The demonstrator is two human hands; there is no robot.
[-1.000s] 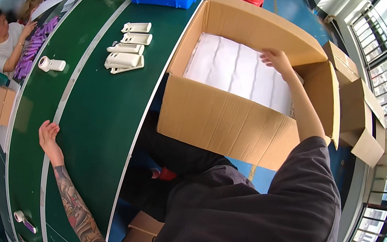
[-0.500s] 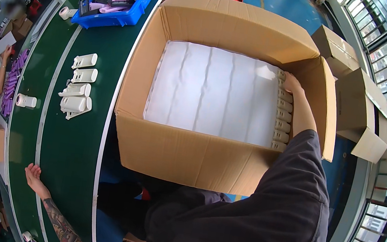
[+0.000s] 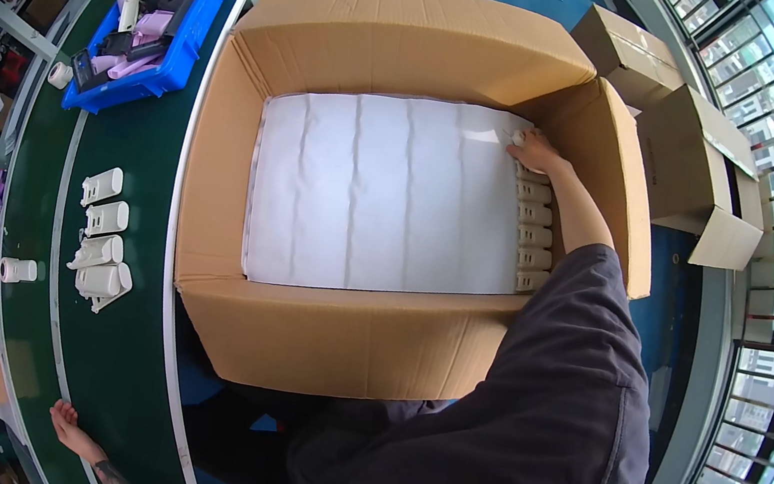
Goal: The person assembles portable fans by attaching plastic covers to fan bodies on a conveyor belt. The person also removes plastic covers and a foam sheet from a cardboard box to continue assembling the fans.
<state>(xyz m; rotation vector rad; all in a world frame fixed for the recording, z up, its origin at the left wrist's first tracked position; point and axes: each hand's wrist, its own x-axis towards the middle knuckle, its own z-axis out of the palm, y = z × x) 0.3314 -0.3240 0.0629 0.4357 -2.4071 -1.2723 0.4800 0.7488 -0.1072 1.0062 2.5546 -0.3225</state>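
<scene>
Your right hand is resting inside the cardboard box at 2 o'clock.
Its fingers are bending at the far end of the row of cream parts, which is lying at 3 o'clock beside the white sheet; whether they are gripping a part cannot be told. From the box centre, your left hand is staying open at the green table, toward 7:30.

shirt: dark grey, short-sleeved; trousers: black; left forearm: tattooed; hands: bare
</scene>
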